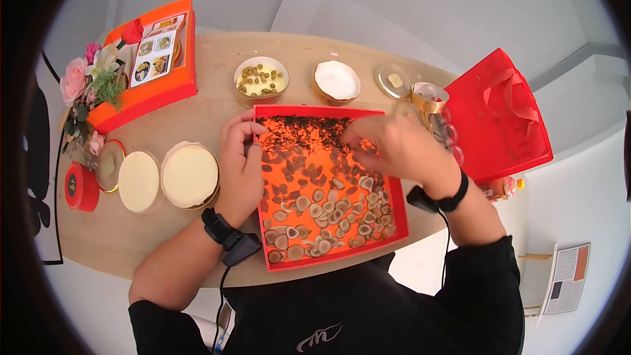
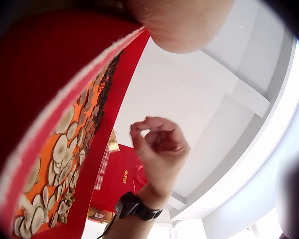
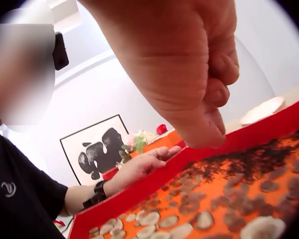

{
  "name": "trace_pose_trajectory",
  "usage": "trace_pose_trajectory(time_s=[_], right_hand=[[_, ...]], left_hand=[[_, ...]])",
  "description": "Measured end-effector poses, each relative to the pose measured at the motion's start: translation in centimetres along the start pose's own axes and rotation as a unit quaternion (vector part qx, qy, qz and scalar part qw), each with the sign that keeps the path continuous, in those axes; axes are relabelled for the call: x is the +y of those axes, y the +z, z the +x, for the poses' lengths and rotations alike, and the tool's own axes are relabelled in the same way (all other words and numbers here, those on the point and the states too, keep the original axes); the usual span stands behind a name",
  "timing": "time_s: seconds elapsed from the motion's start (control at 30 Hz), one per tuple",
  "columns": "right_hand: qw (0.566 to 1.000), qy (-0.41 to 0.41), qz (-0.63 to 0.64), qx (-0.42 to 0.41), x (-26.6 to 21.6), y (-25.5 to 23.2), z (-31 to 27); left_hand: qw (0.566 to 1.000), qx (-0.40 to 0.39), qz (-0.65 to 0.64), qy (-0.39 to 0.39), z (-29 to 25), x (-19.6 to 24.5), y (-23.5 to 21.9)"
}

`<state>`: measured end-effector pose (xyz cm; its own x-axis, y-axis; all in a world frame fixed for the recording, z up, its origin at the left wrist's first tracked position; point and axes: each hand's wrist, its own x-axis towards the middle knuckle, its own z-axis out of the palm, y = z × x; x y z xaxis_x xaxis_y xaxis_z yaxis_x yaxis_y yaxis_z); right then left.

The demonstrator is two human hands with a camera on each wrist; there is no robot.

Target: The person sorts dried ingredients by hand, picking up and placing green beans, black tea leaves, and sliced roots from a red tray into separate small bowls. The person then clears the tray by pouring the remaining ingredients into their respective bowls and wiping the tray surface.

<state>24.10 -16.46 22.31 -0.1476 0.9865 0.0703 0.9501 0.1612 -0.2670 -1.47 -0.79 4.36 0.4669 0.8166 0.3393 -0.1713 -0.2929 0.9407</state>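
Observation:
A shallow red box (image 1: 402,210) with an orange bottom holds black shreds (image 1: 302,130) along its far side, dark brown pieces (image 1: 289,164) in the middle and pale round slices (image 1: 319,210) nearer the body. My left hand (image 1: 240,171) rests at the box's left wall, fingertips over the rim; in the right wrist view its fingers lie relaxed. Over the far right part hovers my right hand (image 1: 394,144), thumb and fingers pinched together. In the left wrist view a small dark bit shows at the right hand's (image 2: 162,149) fingertips, too small to make out well.
Behind the box stand a bowl with green pieces (image 1: 261,82) and a bowl of white powder (image 1: 336,81). Two pale round discs (image 1: 189,175) lie left. An orange box (image 1: 148,102) with flowers (image 1: 75,79) is at far left, a red lid (image 1: 499,118) at right beside small jars (image 1: 449,135).

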Motion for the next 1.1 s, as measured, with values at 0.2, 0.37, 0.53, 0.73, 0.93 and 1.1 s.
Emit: trace_pose_trajectory(time_s=[0.2,0.37,0.53,0.73,0.93,1.1], right_hand=[[0.994,-0.022,0.094,0.052,0.8,0.9,11.2],[0.993,-0.040,0.069,0.091,4.5,4.4,17.9],[0.992,-0.014,0.107,0.062,6.0,5.5,19.8],[0.986,-0.001,0.147,0.077,5.9,5.3,19.0],[0.984,0.027,0.122,0.125,5.9,3.9,15.9],[0.998,0.016,0.038,-0.043,4.0,-1.3,6.3]], left_hand=[[0.999,-0.016,0.044,0.013,0.0,-0.2,-0.3],[1.000,-0.009,0.004,0.000,0.1,-0.2,-0.2],[1.000,-0.004,0.019,-0.001,0.1,0.2,-0.1],[1.000,-0.009,0.019,-0.008,0.1,0.3,-0.2],[1.000,-0.011,0.001,-0.026,0.1,0.3,-0.2],[0.999,-0.016,-0.033,-0.023,0.1,-1.2,-0.5]])
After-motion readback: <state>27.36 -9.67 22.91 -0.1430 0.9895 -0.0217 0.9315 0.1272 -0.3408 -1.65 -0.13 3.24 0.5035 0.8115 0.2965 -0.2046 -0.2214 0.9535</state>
